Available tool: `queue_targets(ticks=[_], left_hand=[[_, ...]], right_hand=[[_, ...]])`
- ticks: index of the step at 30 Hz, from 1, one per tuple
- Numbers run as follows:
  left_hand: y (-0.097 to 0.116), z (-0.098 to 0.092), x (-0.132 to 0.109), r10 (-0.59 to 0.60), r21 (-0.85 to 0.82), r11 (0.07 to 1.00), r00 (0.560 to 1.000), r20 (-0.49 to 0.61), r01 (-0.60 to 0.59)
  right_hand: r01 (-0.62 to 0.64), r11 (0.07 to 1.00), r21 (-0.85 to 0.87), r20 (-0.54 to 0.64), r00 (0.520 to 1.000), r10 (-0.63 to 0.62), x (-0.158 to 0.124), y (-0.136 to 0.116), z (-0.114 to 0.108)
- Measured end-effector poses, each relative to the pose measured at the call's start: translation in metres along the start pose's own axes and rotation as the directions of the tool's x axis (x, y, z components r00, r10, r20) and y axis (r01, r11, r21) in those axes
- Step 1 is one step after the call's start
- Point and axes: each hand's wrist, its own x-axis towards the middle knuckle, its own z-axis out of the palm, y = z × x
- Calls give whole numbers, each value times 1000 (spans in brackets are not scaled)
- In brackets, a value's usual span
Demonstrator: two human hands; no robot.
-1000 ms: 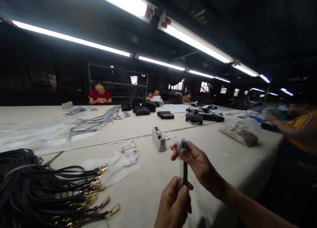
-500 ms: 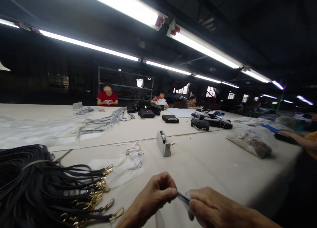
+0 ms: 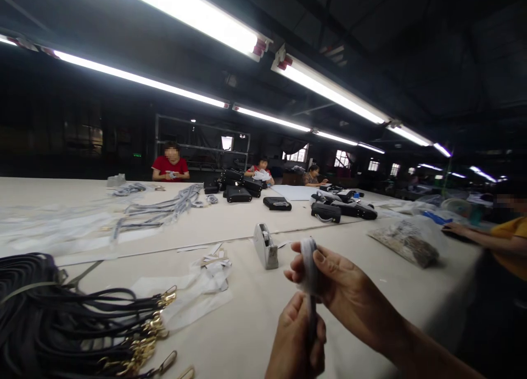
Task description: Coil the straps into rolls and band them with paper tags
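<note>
My right hand (image 3: 343, 283) is closed around a dark strap (image 3: 309, 264) with pale, whitish wrapping on it, which looks folded into a narrow loop and is smeared by motion. Just below, my left hand (image 3: 293, 335) grips the lower stretch of the same strap, its fingers wrapped round it. Both hands are raised over the near side of the table. Beyond them stands a grey tape dispenser (image 3: 265, 247). To the left lies a bundle of black straps (image 3: 24, 307) with gold clasps (image 3: 154, 321).
White paper scraps (image 3: 216, 266) lie left of the dispenser. Grey-wrapped straps (image 3: 164, 206) and black bags (image 3: 239, 194) sit across the table (image 3: 230, 222). A clear plastic bag (image 3: 405, 239) is at the right, near a co-worker in yellow (image 3: 510, 242). Several other people sit at the far side.
Both hands have risen, and the right hand now holds the wrapped strap upright above the left. The left hand has swung to the right, underneath it. The view has turned slightly right.
</note>
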Motion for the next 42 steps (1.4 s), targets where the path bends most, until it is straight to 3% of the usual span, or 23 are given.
queue_targets(ticks=[2, 3, 7, 10, 12, 16, 18, 19, 20, 22, 25, 27, 31, 34, 36, 39, 42], left_hand=[[4, 2, -4, 57, 81, 995, 998, -12, -56], [7, 1, -6, 73, 139, 988, 997, 6, -73], [23, -14, -17, 101, 233, 965, 989, 107, -124], [39, -29, -26, -56, 169, 985, 991, 123, 34], [50, -38, -31, -120, 206, 974, 986, 113, 95], [69, -53, -34, -49, 420, 907, 998, 27, 33], [74, -58, -31, 16, 539, 842, 1000, 2, -15], [74, -59, -29, 46, 578, 815, 999, 6, -40], [74, -60, -27, 62, 600, 797, 998, 18, -60], [72, -61, -24, 55, 592, 803, 998, 41, -68], [66, -57, -24, 57, 495, 863, 993, 99, -99], [60, -52, -26, 66, 404, 908, 990, 122, -110], [44, -45, -23, 31, 186, 982, 998, 47, -39], [38, -44, -17, 14, 18, 1000, 998, -55, -13], [37, -42, -15, 87, -1, 996, 991, -103, -88], [39, -40, -18, 299, 192, 944, 943, -143, -270], [41, -42, -22, 447, 462, 825, 877, -178, -326]], right_hand=[[83, 952, -295, 6, 996, -85, 8, 3, -5], [118, 885, -450, 30, 993, -117, 11, 5, -9], [285, 482, -828, 243, 958, -149, 18, 13, -25], [418, 142, -897, 411, 908, -80, 17, 20, -38], [475, -37, -879, 475, 880, 4, 15, 22, -45], [468, -215, -857, 445, 883, 148, 6, 23, -50], [414, -181, -892, 387, 907, 168, -1, 21, -49], [374, -106, -921, 351, 917, 187, -4, 21, -47], [308, 17, -951, 304, 925, 228, -7, 21, -45], [83, 354, -931, 219, 905, 364, -13, 23, -39], [-264, 778, -570, 179, 884, 431, -17, 27, -25], [-321, 918, -233, 134, 924, 358, -14, 26, -12], [-297, 922, 250, 90, 955, 283, 2, 12, 13], [-268, 874, 405, 66, 962, 265, 16, 3, 24], [-221, 872, 437, 44, 973, 225, 24, 2, 30], [-96, 908, 408, 13, 995, 99, 35, 6, 37], [19, 955, 297, 4, 1000, -21, 40, 11, 43]])
